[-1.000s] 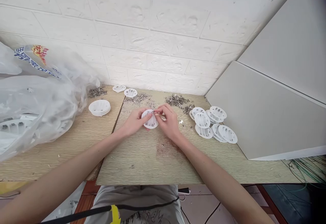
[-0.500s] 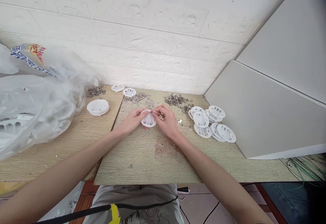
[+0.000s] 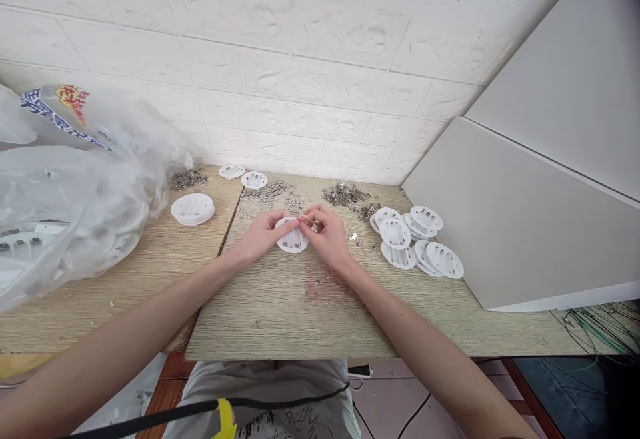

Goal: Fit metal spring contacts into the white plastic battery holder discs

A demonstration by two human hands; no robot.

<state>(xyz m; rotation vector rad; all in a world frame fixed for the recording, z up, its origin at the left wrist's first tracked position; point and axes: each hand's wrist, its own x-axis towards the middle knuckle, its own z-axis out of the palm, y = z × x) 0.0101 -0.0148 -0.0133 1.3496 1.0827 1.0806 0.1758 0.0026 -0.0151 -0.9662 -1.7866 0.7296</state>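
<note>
My left hand (image 3: 263, 235) grips a round white plastic disc (image 3: 291, 239) just above the wooden board (image 3: 280, 312). My right hand (image 3: 327, 236) is closed in a pinch at the disc's upper right edge, fingertips pressed on a small metal piece that is too small to make out. Both hands meet over the middle of the board. Heaps of small metal clips (image 3: 345, 194) lie just behind the hands, with a second heap (image 3: 270, 192) to the left.
A pile of several finished white discs (image 3: 415, 242) lies to the right, beside a slanted grey panel (image 3: 500, 226). A stack of discs (image 3: 193, 209) and two loose ones (image 3: 245, 176) sit left, by a large clear plastic bag (image 3: 70, 186). Green wires (image 3: 600, 329) hang right.
The disc has tipped lower and flatter in my left hand, and my right fingertips have closed in on its edge. Both hands stay in nearly the same place.
</note>
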